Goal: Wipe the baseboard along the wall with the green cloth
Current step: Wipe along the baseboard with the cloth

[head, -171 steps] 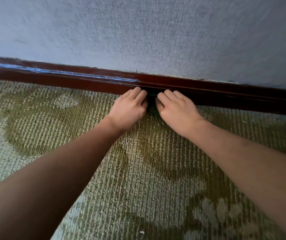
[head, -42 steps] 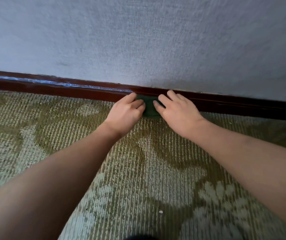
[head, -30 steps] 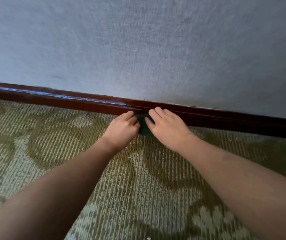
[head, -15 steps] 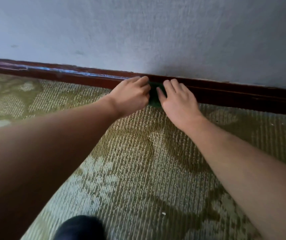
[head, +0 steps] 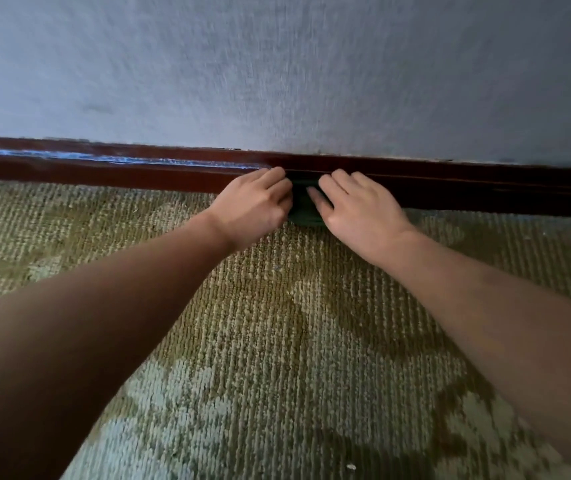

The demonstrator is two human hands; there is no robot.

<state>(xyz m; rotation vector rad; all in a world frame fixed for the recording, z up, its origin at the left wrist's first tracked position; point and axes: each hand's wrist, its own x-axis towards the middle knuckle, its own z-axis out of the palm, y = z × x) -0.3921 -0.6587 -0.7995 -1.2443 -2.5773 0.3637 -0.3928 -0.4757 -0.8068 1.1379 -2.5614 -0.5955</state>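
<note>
- One dark green cloth (head: 306, 206) is bunched against the front of the baseboard (head: 484, 189), low down where the board meets the carpet (head: 277, 341). Only a narrow strip of cloth shows between the two hands.
- The left hand (head: 254, 206) sits at the cloth's left edge, back of the hand up. Its fingers are bent at the knuckles and curl onto the cloth, holding it; the fingertips reach the board's face.
- The right hand (head: 360, 206) sits at the cloth's right edge. Its fingers are nearly straight and close together, reaching forward onto the board, and its thumb lies flat on the cloth, pressing it.
- The two hands are just beside each other, almost touching. Both bare forearms stretch in from the lower corners and meet at the board.
- One dark reddish-brown baseboard runs across the whole view. A pale blue-white streak (head: 138, 161) runs along its upper edge, left of the hands.
- Above it is a grey-blue textured wall (head: 277, 64).
- The carpet is looped, olive with pale green patches. One small white speck (head: 350, 466) lies on it near the bottom edge.
</note>
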